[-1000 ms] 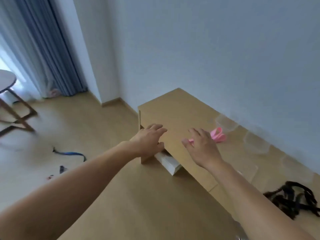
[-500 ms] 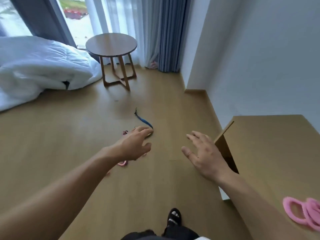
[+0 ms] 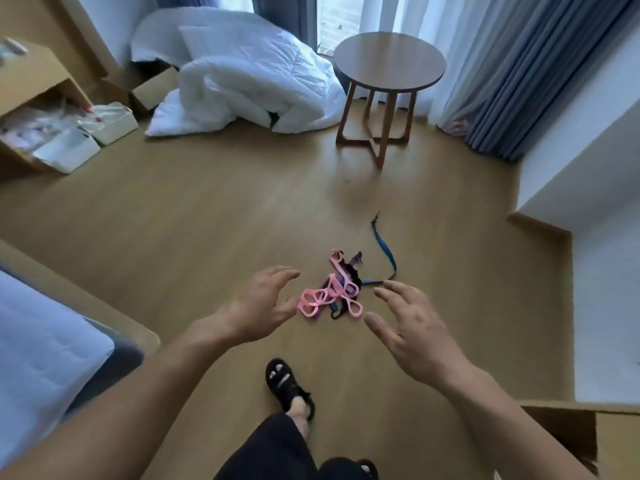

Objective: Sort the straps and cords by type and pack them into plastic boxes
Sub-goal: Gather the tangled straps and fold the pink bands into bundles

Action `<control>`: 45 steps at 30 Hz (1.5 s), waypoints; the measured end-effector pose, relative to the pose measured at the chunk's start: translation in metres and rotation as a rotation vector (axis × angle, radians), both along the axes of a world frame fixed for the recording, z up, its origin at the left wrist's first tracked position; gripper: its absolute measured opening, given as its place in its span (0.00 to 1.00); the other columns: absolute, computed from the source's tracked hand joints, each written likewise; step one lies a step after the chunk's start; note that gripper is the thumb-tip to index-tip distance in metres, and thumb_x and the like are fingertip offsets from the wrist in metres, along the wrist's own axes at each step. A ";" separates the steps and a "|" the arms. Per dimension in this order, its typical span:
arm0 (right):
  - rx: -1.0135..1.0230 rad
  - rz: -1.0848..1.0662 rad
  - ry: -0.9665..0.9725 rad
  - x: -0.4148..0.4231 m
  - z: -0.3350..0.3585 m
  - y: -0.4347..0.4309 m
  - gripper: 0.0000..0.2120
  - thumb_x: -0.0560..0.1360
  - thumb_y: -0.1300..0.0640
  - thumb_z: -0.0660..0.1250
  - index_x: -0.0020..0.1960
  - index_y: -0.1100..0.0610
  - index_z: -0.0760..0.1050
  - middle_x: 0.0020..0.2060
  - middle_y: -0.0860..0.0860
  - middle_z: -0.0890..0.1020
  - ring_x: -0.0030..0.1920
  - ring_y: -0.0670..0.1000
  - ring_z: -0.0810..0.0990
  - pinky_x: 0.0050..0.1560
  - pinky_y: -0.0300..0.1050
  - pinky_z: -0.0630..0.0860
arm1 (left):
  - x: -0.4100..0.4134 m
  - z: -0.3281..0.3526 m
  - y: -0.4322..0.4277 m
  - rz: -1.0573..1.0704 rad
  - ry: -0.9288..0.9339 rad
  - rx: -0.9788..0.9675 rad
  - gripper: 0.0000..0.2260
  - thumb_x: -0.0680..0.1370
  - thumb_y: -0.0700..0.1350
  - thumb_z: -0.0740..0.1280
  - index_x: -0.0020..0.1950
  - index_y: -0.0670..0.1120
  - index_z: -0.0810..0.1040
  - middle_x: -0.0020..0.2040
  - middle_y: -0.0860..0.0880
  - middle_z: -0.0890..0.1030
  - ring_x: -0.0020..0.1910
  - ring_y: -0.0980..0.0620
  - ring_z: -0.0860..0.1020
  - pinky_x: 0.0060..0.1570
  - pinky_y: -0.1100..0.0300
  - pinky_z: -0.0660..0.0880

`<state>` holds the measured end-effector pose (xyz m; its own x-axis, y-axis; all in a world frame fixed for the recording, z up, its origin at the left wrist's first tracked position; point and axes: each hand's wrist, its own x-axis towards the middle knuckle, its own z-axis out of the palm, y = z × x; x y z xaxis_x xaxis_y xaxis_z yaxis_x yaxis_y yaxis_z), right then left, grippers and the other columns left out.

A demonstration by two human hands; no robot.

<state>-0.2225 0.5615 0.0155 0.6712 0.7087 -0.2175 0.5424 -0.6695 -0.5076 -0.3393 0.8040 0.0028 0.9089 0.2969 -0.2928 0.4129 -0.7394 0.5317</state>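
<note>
A tangle of pink looped straps (image 3: 317, 301) lies on the wooden floor with purple and black straps (image 3: 348, 277) mixed into it. A thin blue strap (image 3: 382, 247) trails away from the pile toward the back right. My left hand (image 3: 261, 304) hovers just left of the pile, fingers spread and holding nothing. My right hand (image 3: 410, 329) hovers to the pile's right, also spread and holding nothing. Neither hand touches the straps. No plastic box for packing shows near the pile.
A round wooden side table (image 3: 388, 69) stands behind the pile, with a white duvet (image 3: 242, 77) heaped to its left. A shelf with white bins (image 3: 65, 150) is at far left, a bed corner (image 3: 41, 341) at near left. My sandalled foot (image 3: 289, 386) is below the pile.
The view has swung from the desk round to the room's floor. The strap pile, earlier far off and partly behind my left hand, now lies between my two open hands.
</note>
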 end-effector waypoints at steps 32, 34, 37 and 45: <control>-0.438 0.077 0.525 0.181 -0.757 0.342 0.09 0.79 0.52 0.59 0.46 0.57 0.71 0.39 0.55 0.79 0.42 0.58 0.80 0.41 0.50 0.74 | 0.173 -0.753 0.216 0.444 0.613 -0.182 0.17 0.78 0.43 0.61 0.67 0.44 0.69 0.65 0.43 0.74 0.62 0.41 0.73 0.55 0.50 0.72; -0.443 0.049 0.540 0.178 -0.783 0.342 0.07 0.78 0.53 0.59 0.44 0.56 0.67 0.36 0.52 0.75 0.40 0.57 0.75 0.39 0.47 0.70 | 0.173 -0.777 0.213 0.431 0.641 -0.169 0.12 0.79 0.44 0.61 0.62 0.45 0.71 0.61 0.44 0.76 0.56 0.42 0.75 0.48 0.53 0.71; -0.463 0.094 0.555 0.173 -0.797 0.333 0.09 0.79 0.55 0.59 0.41 0.56 0.67 0.34 0.52 0.74 0.38 0.56 0.74 0.36 0.45 0.64 | 0.172 -0.786 0.205 0.423 0.686 -0.215 0.08 0.80 0.45 0.60 0.56 0.44 0.76 0.54 0.44 0.80 0.50 0.43 0.77 0.43 0.55 0.72; -0.163 -0.299 0.624 0.204 -0.682 0.289 0.11 0.80 0.49 0.58 0.43 0.52 0.71 0.36 0.49 0.77 0.38 0.54 0.75 0.38 0.46 0.70 | 0.189 -0.655 0.200 0.750 0.466 -0.590 0.10 0.75 0.47 0.58 0.34 0.46 0.70 0.36 0.45 0.76 0.38 0.46 0.71 0.39 0.56 0.65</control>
<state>-0.0181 0.8504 -0.6665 0.5473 0.4395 -0.7122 -0.0360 -0.8379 -0.5447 -0.1508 1.0036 -0.6520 0.3129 0.4325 -0.8456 0.9118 0.1126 0.3950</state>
